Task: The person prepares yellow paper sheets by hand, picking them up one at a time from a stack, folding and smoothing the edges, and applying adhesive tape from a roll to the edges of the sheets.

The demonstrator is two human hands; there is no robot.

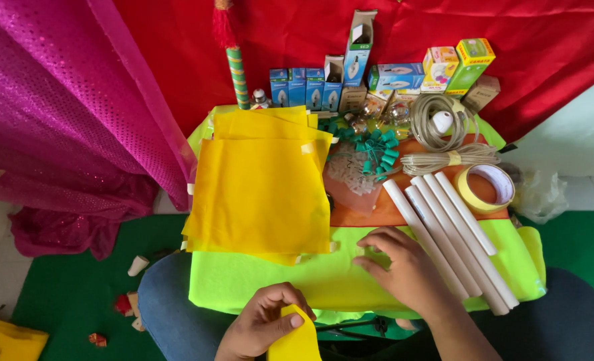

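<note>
While the left hand (260, 327) pinches a small yellow cloth piece (297, 341) between thumb and fingers at the lower edge, the right hand (397, 264) rests flat, fingers loosely spread, on the lime-green cloth (270, 287) across the lap. A stack of yellow cloth sheets (260, 190) lies just above. White tubes (457, 234) touch the right hand's far side; a tape roll (487, 187) sits beyond them.

Left hand (263, 327) pinches a yellow felt piece (297, 342) (near edge), right hand (404, 267) presses the lime-green felt sheet (277, 281)
</note>
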